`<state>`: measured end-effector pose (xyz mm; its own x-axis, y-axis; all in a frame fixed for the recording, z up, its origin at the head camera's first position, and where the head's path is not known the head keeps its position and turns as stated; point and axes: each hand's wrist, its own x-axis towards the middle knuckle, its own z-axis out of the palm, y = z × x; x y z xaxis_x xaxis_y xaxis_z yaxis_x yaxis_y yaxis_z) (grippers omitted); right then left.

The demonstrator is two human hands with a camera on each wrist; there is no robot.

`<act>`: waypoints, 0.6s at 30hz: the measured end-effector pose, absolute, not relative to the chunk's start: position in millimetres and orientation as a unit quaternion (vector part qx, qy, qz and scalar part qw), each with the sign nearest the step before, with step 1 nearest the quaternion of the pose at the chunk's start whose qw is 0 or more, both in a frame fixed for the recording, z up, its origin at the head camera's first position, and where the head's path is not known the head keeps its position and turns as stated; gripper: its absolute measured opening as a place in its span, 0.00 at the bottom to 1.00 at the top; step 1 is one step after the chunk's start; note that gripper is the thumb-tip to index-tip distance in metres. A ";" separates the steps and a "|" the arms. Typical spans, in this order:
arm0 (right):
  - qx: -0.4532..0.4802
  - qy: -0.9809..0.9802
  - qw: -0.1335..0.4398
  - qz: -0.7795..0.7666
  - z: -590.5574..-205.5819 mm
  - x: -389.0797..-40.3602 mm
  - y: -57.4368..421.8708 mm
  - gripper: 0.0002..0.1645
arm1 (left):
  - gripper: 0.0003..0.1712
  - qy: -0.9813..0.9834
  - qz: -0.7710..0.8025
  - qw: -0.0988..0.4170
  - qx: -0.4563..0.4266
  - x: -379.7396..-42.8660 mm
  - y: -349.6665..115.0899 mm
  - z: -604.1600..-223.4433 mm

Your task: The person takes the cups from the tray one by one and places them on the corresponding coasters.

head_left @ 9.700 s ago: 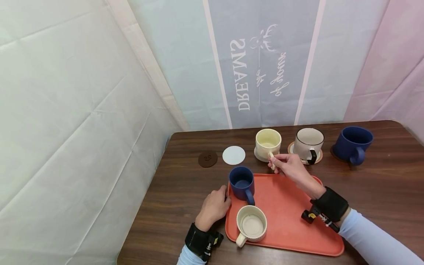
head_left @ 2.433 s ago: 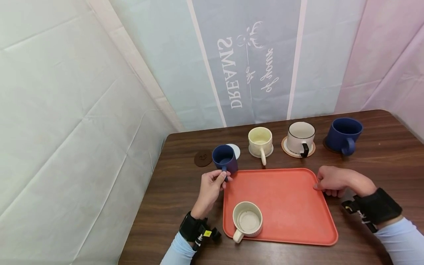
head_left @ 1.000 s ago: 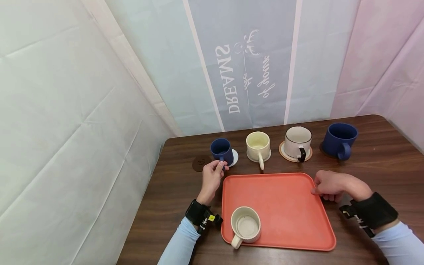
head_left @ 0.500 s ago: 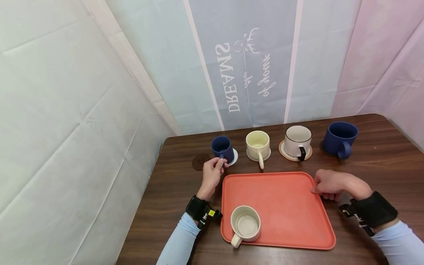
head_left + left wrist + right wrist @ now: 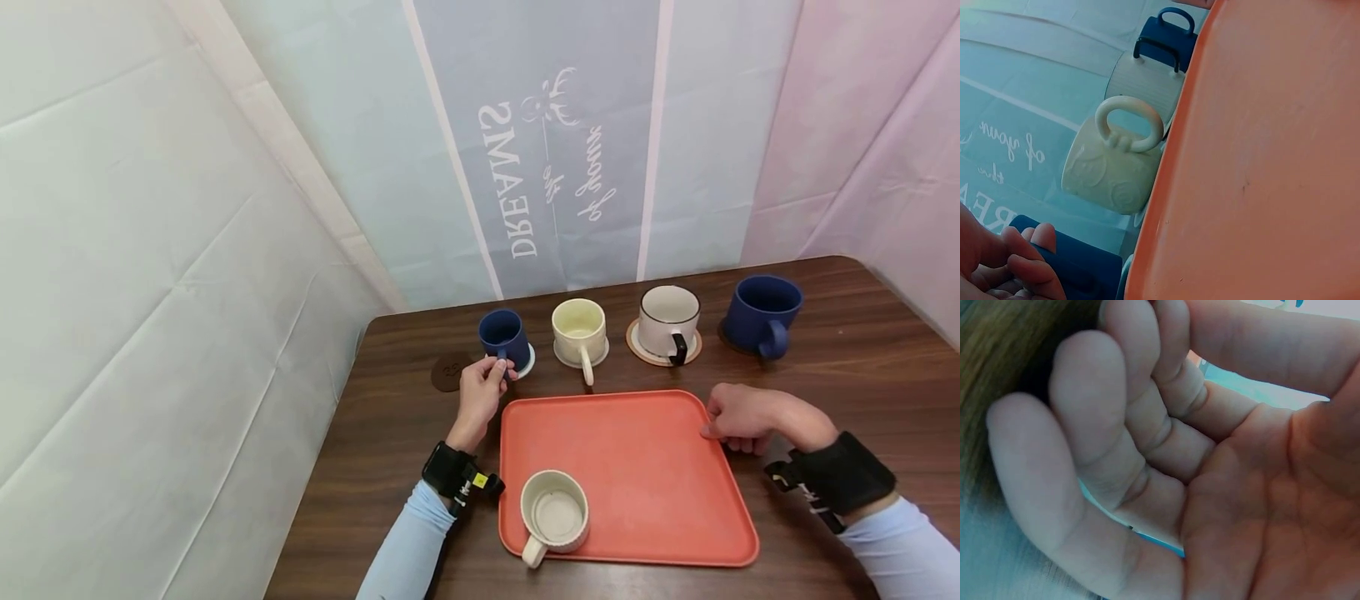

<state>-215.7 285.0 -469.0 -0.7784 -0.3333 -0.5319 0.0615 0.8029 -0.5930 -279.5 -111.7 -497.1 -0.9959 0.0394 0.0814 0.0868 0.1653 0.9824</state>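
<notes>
My left hand (image 5: pixel 480 396) pinches the handle of a small blue mug (image 5: pixel 504 333), which is upright over a white coaster (image 5: pixel 527 367). Part of that coaster shows to the mug's right; whether the base sits flat cannot be told. In the left wrist view, fingers (image 5: pixel 1035 275) cover part of the blue mug (image 5: pixel 1088 265). My right hand (image 5: pixel 750 417) grips the right rim of the red tray (image 5: pixel 637 467), thumb on the edge and fingers curled; the right wrist view shows these curled fingers (image 5: pixel 1091 406). A cream mug (image 5: pixel 555 512) stands at the tray's near-left corner.
Along the table's back are a pale yellow mug (image 5: pixel 580 329), a white mug with a black handle (image 5: pixel 667 321) and a large blue mug (image 5: pixel 763 312), each on a coaster. A dark brown coaster (image 5: pixel 447 372) lies left of my left hand. Curtains stand behind the table (image 5: pixel 375 467).
My right hand has let go of the yellow mug and moved to the tray's right rim. My left hand has carried the small blue mug from the tray to the white coaster.
</notes>
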 end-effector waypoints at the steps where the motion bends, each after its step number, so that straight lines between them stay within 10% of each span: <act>1: -0.077 0.893 0.324 -0.304 -469.2 -216.0 284.6 0.17 | 0.16 -0.763 -0.645 0.019 -0.044 -278.8 -112.7 -497.3; 18: -0.075 0.892 0.331 -0.300 -468.9 -217.8 284.7 0.16 | 0.17 -0.762 -0.647 0.007 -0.029 -281.6 -115.3 -501.4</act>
<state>-217.8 284.7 -468.9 -0.7698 -0.3316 -0.5453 0.0655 0.8089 -0.5843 -281.6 -115.3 -501.4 -0.9982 0.0352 0.0480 0.0531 0.1612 0.9855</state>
